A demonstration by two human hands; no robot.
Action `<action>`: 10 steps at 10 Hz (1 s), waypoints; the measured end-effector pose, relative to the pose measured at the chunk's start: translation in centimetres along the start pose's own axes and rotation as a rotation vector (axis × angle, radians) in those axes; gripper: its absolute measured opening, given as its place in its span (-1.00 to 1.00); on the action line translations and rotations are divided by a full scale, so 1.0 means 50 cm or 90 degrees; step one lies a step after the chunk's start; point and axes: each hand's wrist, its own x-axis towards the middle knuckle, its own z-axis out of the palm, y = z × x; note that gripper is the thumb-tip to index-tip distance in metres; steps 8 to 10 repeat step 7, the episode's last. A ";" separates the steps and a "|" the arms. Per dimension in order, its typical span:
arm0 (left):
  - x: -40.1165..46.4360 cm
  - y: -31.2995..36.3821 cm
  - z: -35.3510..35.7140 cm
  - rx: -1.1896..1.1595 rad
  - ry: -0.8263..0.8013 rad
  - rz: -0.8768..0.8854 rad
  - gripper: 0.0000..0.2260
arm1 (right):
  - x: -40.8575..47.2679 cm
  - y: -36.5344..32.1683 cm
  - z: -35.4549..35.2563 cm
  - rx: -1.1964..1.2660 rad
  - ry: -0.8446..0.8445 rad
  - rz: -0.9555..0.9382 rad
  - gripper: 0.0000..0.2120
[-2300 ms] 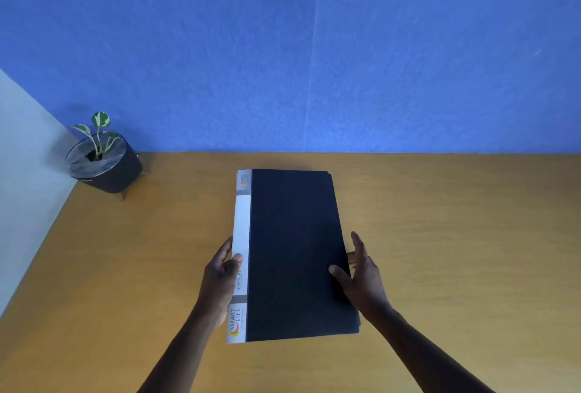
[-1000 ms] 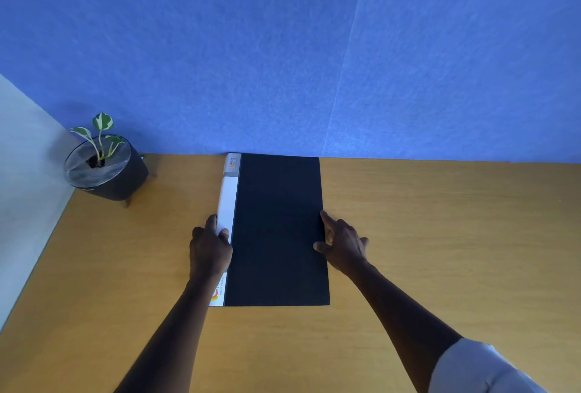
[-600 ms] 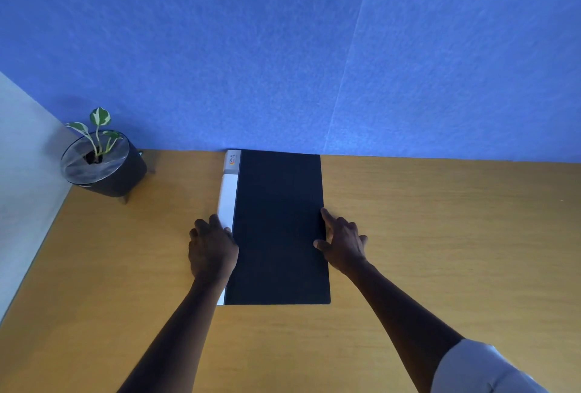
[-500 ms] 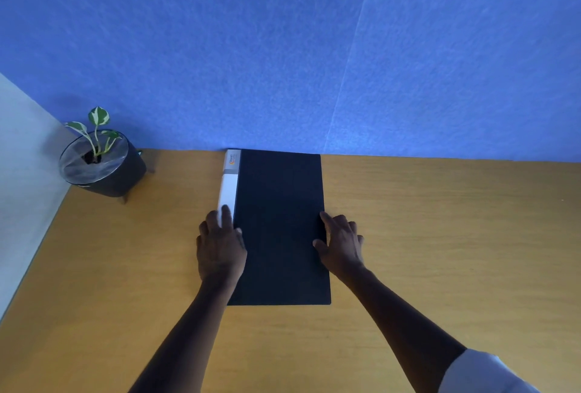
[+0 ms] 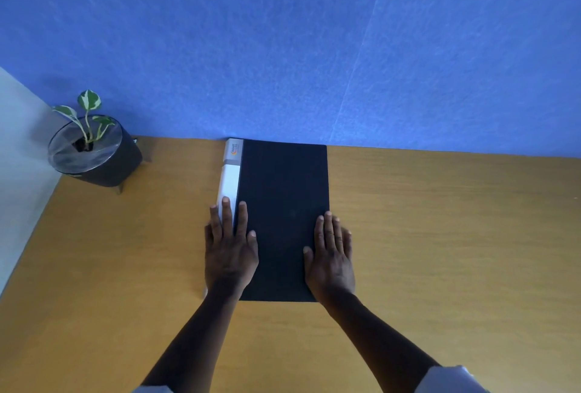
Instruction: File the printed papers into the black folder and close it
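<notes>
Folder first: your black folder (image 5: 283,219) lies shut and flat on the worktop (image 5: 440,235) at the middle of the frame, its far end touching the blue wall (image 5: 283,46); its white spine (image 5: 230,182) runs along its left edge. Your left hand (image 5: 231,251) rests palm down with fingers spread flat, straddling the spine and the cover's lower left; your right hand (image 5: 330,256) lies flat too, fingers together and grasping nothing, over the folder's lower right edge, partly on the worktop. No papers show outside the cover; a potted plant (image 5: 91,147) stands at the upper left, well apart from the folder.
</notes>
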 end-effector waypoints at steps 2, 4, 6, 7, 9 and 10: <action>0.003 -0.001 0.001 0.007 -0.010 -0.009 -0.43 | 0.001 0.002 0.013 -0.020 0.017 0.006 -0.35; 0.006 -0.003 -0.007 0.027 -0.034 -0.001 -0.42 | -0.002 -0.002 0.009 -0.031 0.014 0.006 -0.35; 0.024 0.000 -0.046 0.034 -0.164 0.013 -0.37 | -0.005 -0.002 -0.017 -0.023 -0.029 -0.013 -0.33; 0.019 0.010 -0.088 0.004 -0.148 0.017 -0.35 | 0.000 0.005 -0.047 -0.011 -0.072 -0.038 -0.31; 0.019 0.010 -0.088 0.004 -0.148 0.017 -0.35 | 0.000 0.005 -0.047 -0.011 -0.072 -0.038 -0.31; 0.019 0.010 -0.088 0.004 -0.148 0.017 -0.35 | 0.000 0.005 -0.047 -0.011 -0.072 -0.038 -0.31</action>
